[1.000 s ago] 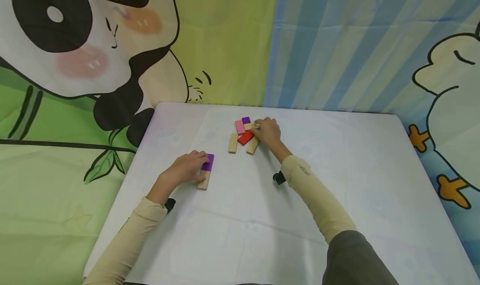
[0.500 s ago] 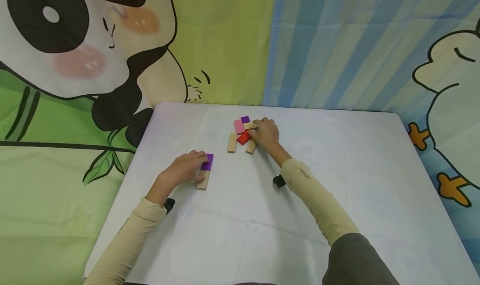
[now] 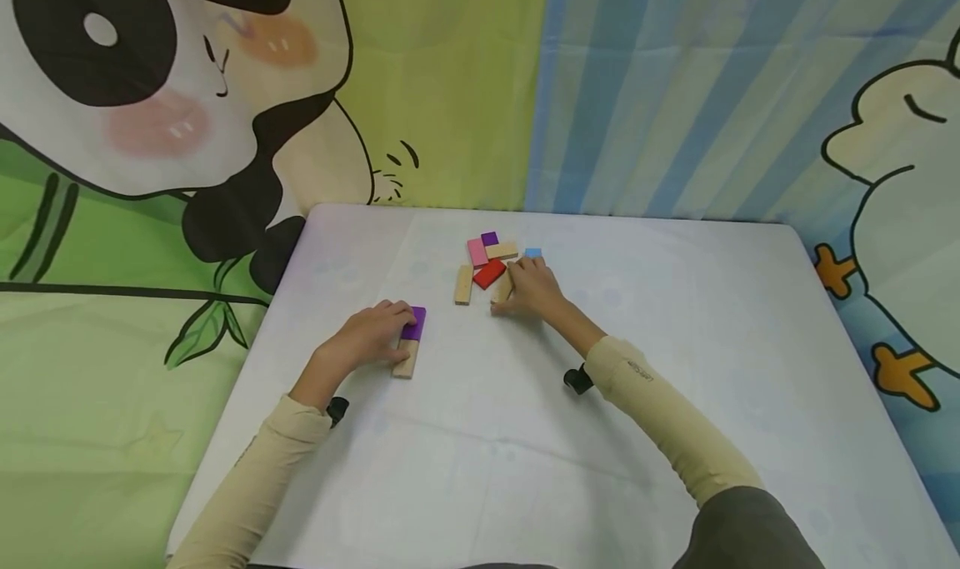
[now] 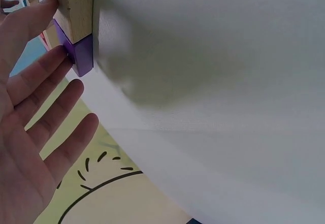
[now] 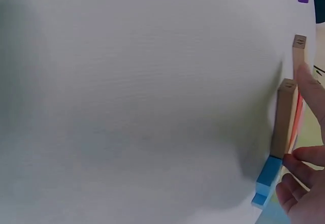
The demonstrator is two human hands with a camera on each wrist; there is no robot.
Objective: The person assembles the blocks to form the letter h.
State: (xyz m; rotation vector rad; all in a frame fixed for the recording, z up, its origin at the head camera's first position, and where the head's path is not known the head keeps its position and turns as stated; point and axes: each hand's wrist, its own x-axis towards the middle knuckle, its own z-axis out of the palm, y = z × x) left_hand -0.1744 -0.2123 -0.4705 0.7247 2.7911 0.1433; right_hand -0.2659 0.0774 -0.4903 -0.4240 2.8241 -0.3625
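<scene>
Head: the left hand (image 3: 367, 336) touches a purple rectangular wooden block (image 3: 418, 324) abutting a plain wooden block (image 3: 405, 366); the right hand (image 3: 531, 289) spans a second plain wooden block (image 3: 504, 286).

Left wrist: fingers spread, unclamped.

Right wrist: whether fingers pinch, I cannot tell; likely picking up, calling for a secure grip.

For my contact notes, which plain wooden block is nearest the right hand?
In the head view, the wooden block just right of the red block: the right hand partly covers it and no other plain one.
</scene>
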